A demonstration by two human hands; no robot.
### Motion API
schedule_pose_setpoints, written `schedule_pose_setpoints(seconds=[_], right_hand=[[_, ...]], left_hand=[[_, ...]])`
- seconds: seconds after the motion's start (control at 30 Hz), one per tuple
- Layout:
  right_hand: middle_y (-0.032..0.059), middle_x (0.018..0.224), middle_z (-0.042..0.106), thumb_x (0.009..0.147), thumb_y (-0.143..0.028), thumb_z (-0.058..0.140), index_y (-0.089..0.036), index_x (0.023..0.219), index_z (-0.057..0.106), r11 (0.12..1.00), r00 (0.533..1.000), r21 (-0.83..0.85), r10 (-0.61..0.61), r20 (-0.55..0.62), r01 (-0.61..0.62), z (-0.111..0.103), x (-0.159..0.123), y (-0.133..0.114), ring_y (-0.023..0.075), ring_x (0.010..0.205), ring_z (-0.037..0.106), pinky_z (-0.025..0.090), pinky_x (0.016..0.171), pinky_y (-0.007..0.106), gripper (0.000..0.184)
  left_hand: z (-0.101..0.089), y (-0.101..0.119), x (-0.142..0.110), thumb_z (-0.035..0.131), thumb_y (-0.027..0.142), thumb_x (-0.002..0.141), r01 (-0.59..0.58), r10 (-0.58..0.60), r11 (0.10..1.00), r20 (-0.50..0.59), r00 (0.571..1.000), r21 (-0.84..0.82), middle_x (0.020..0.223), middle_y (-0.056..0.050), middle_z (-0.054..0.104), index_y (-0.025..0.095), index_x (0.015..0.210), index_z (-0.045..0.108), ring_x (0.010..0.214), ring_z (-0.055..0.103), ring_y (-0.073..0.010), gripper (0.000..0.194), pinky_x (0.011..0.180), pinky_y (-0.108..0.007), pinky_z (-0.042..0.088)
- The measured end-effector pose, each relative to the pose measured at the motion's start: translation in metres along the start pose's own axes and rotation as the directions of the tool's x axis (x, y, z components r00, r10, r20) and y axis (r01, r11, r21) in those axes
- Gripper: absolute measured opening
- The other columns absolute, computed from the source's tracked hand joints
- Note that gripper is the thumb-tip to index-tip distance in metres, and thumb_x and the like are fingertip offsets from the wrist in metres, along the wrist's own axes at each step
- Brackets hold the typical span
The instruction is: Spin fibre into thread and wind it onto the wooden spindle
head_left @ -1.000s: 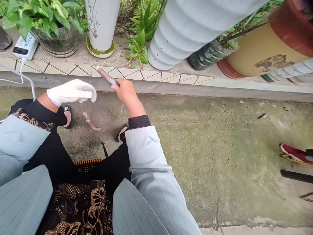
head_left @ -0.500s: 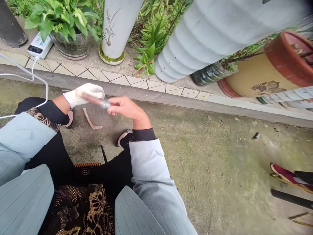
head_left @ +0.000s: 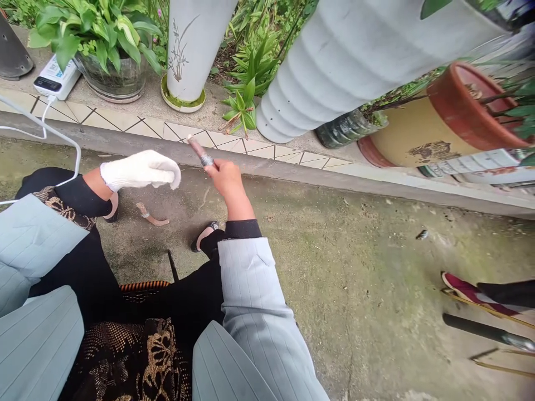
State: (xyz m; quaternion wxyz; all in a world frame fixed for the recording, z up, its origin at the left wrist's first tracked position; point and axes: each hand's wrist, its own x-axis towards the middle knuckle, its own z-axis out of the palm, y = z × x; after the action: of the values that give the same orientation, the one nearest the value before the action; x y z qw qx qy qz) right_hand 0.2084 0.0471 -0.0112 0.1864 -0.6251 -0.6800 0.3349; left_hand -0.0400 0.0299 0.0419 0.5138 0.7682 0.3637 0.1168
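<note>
My right hand (head_left: 228, 177), bare, grips the lower end of a short brown stick (head_left: 197, 147). A silvery wrapping shows on the stick just above my fingers, and its pale tip points up and left, apart from the other hand. To the left, my left hand (head_left: 140, 170) wears a white knitted glove. Its fingers are loosely curved with no object visible in them. Below it, on the concrete between my feet, lies a bent brown stick (head_left: 155, 220) with a similar silvery band.
Ahead runs a low ledge (head_left: 142, 127) bearing a leafy potted plant (head_left: 112, 78), a tall white pot (head_left: 196, 55), a ribbed white pot (head_left: 317, 78) and a tan-and-red pot (head_left: 422, 125). A white power bank (head_left: 56, 78) with a cable sits there. Another person's red shoe (head_left: 463, 289) is at right.
My right hand has drawn the stick away from the gloved left hand and turned it more upright. The stick on the ground now looks shorter and lies at another angle. The view has shifted slightly.
</note>
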Motion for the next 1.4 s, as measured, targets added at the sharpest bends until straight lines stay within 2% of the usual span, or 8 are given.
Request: schedule_pose_setpoints(seconds=[0.13,0.3,0.53,0.7,0.83,1.0,1.17,1.4], right_hand=[[-0.0017,0.059,0.055,0.081,-0.026,0.060,-0.015,0.073,0.063,0.995,0.901,-0.102,0.029,0.432,0.017,0.015,-0.017,-0.018,0.0105,0.057,0.049,0.035,0.058,0.023,0.013],[-0.0033,0.061,0.055,0.076,-0.032,0.065,-0.014,0.075,0.064,0.962,0.492,0.271,-0.253,0.833,0.035,0.013,-0.037,-0.035,0.0077,0.055,0.048,0.037,0.055,0.021,0.017],[-0.0013,0.068,0.055,0.082,-0.052,0.058,-0.017,0.077,0.057,0.824,0.986,0.554,-0.162,0.028,0.120,-0.017,-0.029,-0.025,0.0068,0.053,0.045,0.037,0.051,0.019,0.035],[-0.0007,0.065,0.055,0.086,-0.047,0.053,-0.017,0.080,0.057,0.927,0.981,0.373,0.096,-0.166,-0.028,-0.014,-0.013,-0.008,0.0081,0.052,0.045,0.035,0.050,0.020,0.031],[-0.0013,0.058,0.054,0.082,-0.029,0.058,-0.015,0.069,0.058,0.991,0.974,-0.034,0.136,0.183,-0.132,-0.003,-0.022,-0.015,0.0091,0.052,0.046,0.034,0.054,0.023,0.019],[-0.0040,0.056,0.052,0.078,-0.025,0.060,-0.016,0.068,0.060,0.999,0.630,0.048,-0.038,0.776,0.001,0.010,-0.034,-0.027,0.0077,0.053,0.046,0.034,0.055,0.022,0.013],[-0.0043,0.059,0.052,0.075,-0.032,0.065,-0.015,0.073,0.062,0.971,0.540,0.239,-0.187,0.820,-0.027,0.000,-0.038,-0.030,0.0071,0.054,0.045,0.036,0.053,0.021,0.017],[-0.0017,0.066,0.056,0.077,-0.046,0.067,-0.015,0.074,0.060,0.808,0.961,0.587,-0.202,0.187,0.056,-0.028,-0.043,-0.022,0.0062,0.054,0.046,0.037,0.051,0.019,0.032]], left_hand=[[-0.006,-0.005,0.000,0.052,0.038,0.083,-0.031,0.018,0.998,-0.207,0.978,-0.056,0.082,-0.009,0.067,0.011,0.087,0.068,0.068,0.058,-0.0133,0.032,0.060,-0.022,0.044],[-0.010,-0.020,0.009,0.051,0.033,0.081,0.040,-0.015,0.996,-0.305,0.952,0.076,0.077,-0.004,0.066,0.012,0.085,0.067,0.068,0.056,-0.0134,0.027,0.065,-0.024,0.044],[0.003,-0.033,0.017,0.048,0.035,0.084,0.033,-0.019,0.987,-0.093,0.995,0.157,0.075,-0.003,0.064,0.015,0.084,0.067,0.068,0.056,-0.0142,0.028,0.063,-0.025,0.041],[0.011,-0.013,0.009,0.051,0.033,0.082,-0.080,0.068,0.993,0.132,0.989,0.085,0.078,-0.001,0.066,0.017,0.083,0.069,0.072,0.057,-0.0127,0.023,0.068,-0.022,0.041],[0.008,-0.002,0.004,0.051,0.033,0.082,-0.070,0.067,0.996,0.071,0.995,0.046,0.073,-0.001,0.064,0.016,0.085,0.070,0.064,0.053,-0.0103,0.026,0.064,-0.022,0.040],[0.003,-0.004,0.005,0.052,0.030,0.080,-0.053,0.059,0.997,-0.126,0.990,0.051,0.070,-0.001,0.063,0.012,0.081,0.069,0.060,0.051,-0.0089,0.024,0.062,-0.022,0.040],[0.004,-0.014,0.010,0.050,0.030,0.080,-0.037,0.051,0.997,-0.198,0.979,0.072,0.070,-0.002,0.063,0.011,0.080,0.067,0.061,0.051,-0.0095,0.025,0.063,-0.023,0.040],[0.010,-0.028,0.018,0.048,0.027,0.080,-0.078,0.098,0.981,-0.107,0.989,0.175,0.070,-0.001,0.062,0.014,0.074,0.064,0.064,0.053,-0.0117,0.021,0.063,-0.023,0.039]])
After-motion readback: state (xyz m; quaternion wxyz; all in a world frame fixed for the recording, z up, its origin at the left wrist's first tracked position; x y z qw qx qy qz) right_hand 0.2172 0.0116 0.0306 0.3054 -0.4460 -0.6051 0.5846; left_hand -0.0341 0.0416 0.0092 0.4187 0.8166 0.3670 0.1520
